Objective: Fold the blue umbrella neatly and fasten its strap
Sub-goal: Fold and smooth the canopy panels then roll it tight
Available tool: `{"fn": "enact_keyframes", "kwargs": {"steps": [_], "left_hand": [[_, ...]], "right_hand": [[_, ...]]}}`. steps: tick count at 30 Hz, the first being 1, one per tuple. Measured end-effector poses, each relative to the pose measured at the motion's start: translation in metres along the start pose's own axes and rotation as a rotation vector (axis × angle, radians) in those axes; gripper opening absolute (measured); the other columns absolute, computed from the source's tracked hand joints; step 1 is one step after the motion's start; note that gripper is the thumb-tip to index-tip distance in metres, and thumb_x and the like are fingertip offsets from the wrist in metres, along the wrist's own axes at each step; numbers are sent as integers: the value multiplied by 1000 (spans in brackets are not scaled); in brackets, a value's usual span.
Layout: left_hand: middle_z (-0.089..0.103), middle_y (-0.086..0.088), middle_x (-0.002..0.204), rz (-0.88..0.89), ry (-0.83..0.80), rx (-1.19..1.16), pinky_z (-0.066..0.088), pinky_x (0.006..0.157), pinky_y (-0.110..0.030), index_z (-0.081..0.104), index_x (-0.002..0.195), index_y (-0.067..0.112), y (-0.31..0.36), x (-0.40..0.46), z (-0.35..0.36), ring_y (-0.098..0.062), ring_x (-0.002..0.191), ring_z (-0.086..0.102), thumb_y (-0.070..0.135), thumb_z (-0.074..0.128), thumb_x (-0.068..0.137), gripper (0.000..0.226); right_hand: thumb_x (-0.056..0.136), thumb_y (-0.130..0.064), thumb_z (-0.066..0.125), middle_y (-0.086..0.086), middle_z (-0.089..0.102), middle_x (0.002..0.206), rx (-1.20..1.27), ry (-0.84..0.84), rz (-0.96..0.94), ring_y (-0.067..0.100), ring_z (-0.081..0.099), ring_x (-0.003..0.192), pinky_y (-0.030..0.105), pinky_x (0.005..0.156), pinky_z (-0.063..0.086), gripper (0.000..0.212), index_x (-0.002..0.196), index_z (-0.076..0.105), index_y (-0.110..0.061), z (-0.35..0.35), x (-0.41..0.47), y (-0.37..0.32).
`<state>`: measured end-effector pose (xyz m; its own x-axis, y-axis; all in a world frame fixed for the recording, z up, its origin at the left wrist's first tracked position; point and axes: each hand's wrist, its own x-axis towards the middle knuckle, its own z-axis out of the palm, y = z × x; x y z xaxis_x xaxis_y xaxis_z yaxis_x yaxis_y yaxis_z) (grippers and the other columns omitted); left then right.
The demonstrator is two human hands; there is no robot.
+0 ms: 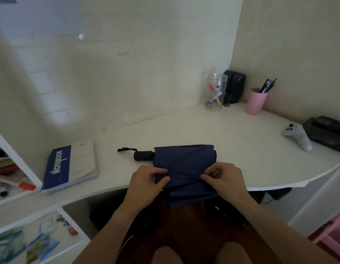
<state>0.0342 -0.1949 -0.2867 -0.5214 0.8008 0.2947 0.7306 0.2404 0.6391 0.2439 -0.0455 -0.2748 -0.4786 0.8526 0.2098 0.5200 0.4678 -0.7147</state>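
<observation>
I see one blue umbrella (184, 164) lying flat at the desk's (241, 140) near edge, its handle (143, 155) pointing left. My two hands pinch its near fabric: left hand (146, 180) grips the left edge, right hand (225, 178) a fold.

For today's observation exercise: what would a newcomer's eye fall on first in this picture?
First, the blue umbrella at the desk's near edge, its fabric pinched by the left hand and the right hand, black handle pointing left. Next, the blue-and-white notebook at left and the pink cup of pens in the far corner.
</observation>
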Motion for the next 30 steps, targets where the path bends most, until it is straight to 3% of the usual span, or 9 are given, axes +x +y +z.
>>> {"fn": "enact_keyframes", "kwargs": {"steps": [3,5,9,14,18,21,24,26,30], "left_hand": [[59,6,106,208,2,238,45,92,-26,76,108,33,-4,-2,0,-13,107,49,54,73,82,33],[51,-3,126,389,9,349,45,106,-37,71,118,30,-3,1,0,-22,123,44,49,72,83,39],[21,3,170,593,-388,395,23,127,-37,43,154,30,6,13,0,-15,158,12,14,58,99,60],[26,14,167,351,-551,300,19,126,-26,36,157,39,26,10,-5,-3,154,20,35,34,111,46],[32,13,164,309,-553,322,27,122,-30,36,157,37,41,6,-3,-6,149,27,48,29,110,49],[34,15,158,327,-530,395,39,114,-39,46,151,36,45,7,-2,-6,143,30,56,25,107,52],[21,17,166,322,-548,422,37,117,-42,45,151,37,46,5,-1,-7,148,23,61,23,106,55],[13,18,170,300,-569,419,33,120,-42,40,154,39,47,4,-1,-6,152,15,63,23,105,57],[16,17,170,277,-569,411,32,120,-42,40,153,39,50,7,0,-5,153,15,65,23,104,58]], "right_hand": [[75,-35,84,-8,58,96,-188,25,-121,12,59,83,27,70,51,23,90,67,-30,-2,-2,5],[76,-27,79,0,52,117,-391,99,-400,21,55,100,35,79,53,39,112,64,-26,-2,-2,7],[80,-13,61,6,50,151,-653,-95,-810,28,46,139,43,109,45,60,140,57,-17,3,4,11],[89,-26,43,-4,67,131,-561,-196,-691,16,62,118,35,92,57,45,125,68,-20,-6,-3,21],[91,-44,50,-11,71,87,-391,-164,-478,14,67,85,33,75,54,26,88,70,-28,-17,29,-16],[96,-41,56,-8,66,97,-249,-65,-315,19,64,94,33,83,49,24,104,71,-25,-20,88,-40],[99,-44,54,1,65,126,-206,-487,8,23,59,116,35,102,45,44,129,64,-14,-16,133,-49],[97,-37,60,2,70,122,-215,-701,69,23,64,114,35,101,50,35,118,73,-12,-12,146,-45],[90,-28,70,-5,78,96,-133,-686,-79,14,70,95,25,84,55,16,94,82,-18,-12,151,-37]]}}
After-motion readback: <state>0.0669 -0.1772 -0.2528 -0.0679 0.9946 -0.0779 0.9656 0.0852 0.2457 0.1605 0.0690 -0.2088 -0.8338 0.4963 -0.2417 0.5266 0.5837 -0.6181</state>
